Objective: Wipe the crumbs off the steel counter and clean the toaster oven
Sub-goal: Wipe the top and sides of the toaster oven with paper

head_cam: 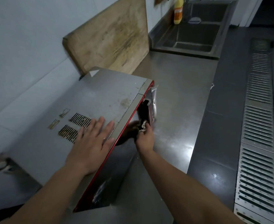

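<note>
The steel bench [178, 97] runs along a pale wall and ends at a sunken steel sink [196, 38] at its far end. On it stands the toaster oven [110, 97], grey on top with a red front edge, near the wall side. Behind the oven a worn wooden cutting board [113, 34] stands on the bench and leans against the wall, and a yellow bottle [178, 12] stands by the sink.

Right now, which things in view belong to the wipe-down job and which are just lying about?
In the job:
- toaster oven
- cloth gripped by the right hand
- left hand, flat on the oven top
- steel counter

Lying about:
- wooden cutting board leaning on the wall
- yellow bottle by the sink
- floor drain grate
</note>
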`<control>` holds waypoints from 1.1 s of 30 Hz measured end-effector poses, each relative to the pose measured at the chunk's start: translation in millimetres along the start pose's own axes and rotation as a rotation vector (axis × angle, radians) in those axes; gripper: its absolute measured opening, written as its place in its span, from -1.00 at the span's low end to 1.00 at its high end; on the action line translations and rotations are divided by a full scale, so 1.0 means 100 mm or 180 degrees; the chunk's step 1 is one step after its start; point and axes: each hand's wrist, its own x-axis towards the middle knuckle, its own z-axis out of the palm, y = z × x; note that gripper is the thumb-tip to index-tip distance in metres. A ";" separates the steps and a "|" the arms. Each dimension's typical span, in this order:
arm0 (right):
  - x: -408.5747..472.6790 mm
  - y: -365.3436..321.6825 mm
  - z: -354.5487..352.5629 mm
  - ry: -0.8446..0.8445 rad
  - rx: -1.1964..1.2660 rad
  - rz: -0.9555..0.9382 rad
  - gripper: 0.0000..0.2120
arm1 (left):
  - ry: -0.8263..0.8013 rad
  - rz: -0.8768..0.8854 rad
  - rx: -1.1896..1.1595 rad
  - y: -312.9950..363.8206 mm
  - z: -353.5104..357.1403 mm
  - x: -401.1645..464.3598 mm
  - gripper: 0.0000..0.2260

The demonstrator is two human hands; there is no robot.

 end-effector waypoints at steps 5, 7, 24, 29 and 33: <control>-0.36 -0.33 0.01 0.0030 0.0378 0.0205 -0.43 | 0.0061 -0.0002 -0.0064 -0.02 0.02 0.01 -0.47; -0.55 -0.57 0.02 0.0123 0.0596 -0.0056 -0.38 | 0.0110 0.0009 -0.0129 -0.02 0.03 0.01 -0.49; -0.56 -0.64 0.08 -0.0417 0.1004 -0.0405 -0.39 | 0.0188 0.0016 -0.0199 -0.01 0.02 0.02 -0.49; -0.24 -0.31 0.15 -0.0385 0.1120 -0.0300 -0.32 | 0.0192 -0.0026 -0.0147 0.00 0.04 0.05 -0.49; -0.18 0.12 0.17 -0.0319 0.1336 0.0370 -0.18 | 0.0239 -0.0045 -0.0136 -0.04 0.08 0.06 -0.49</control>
